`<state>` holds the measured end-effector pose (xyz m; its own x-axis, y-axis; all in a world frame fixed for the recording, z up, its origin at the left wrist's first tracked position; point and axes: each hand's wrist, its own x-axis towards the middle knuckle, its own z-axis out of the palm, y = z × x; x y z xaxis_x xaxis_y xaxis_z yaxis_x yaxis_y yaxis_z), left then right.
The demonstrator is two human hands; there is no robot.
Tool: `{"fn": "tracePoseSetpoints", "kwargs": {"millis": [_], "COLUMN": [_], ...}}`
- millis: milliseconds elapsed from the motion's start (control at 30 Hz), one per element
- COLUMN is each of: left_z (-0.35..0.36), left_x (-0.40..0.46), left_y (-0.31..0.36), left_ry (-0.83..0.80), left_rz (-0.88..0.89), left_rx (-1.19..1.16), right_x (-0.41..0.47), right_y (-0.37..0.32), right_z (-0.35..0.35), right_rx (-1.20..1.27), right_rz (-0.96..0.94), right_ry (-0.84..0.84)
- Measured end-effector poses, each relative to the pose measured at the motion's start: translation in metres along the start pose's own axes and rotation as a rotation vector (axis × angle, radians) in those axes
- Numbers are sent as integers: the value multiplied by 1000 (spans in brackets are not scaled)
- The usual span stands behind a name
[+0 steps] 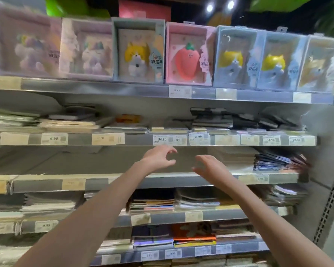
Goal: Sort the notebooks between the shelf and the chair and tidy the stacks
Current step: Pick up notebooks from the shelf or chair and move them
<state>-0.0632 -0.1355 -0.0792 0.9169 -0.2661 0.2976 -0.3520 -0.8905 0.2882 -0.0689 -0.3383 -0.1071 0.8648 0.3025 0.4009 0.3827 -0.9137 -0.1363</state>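
I saw both bare hands raised before the grey metal shelf point(162, 180), empty: left hand point(158, 158) and right hand point(210, 166) each with its grip apart, fingers curled, holding nothing. White price tags point(170, 140) read 34.90 and 6.90. Flat stacks of dark notebooks point(212, 119) lay on the tier above, long edges running along the shelf front.

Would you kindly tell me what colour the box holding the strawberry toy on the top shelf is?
Pink, seen in the head view: the strawberry box.
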Motion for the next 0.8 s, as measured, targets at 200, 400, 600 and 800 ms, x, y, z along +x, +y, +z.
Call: {"fn": "tracePoseSetpoints", "kwargs": {"millis": [200, 400, 600, 800], "left_z": [-32, -36, -39, -49], "left_x": [71, 116, 137, 143], "left_y": [24, 12, -8, -8], "left_ry": [137, 172, -24, -156], "left_rz": [47, -10, -124, -130], "left_rx": [53, 141, -49, -14], "right_x": [69, 132, 192, 237], "right_y": [35, 79, 113, 122], "right_z": [-41, -53, -58, -61], "right_rx": [-49, -99, -126, -191], "right_rz": [-47, -60, -30, 116], "right_ry": [120, 250, 355, 235]}}
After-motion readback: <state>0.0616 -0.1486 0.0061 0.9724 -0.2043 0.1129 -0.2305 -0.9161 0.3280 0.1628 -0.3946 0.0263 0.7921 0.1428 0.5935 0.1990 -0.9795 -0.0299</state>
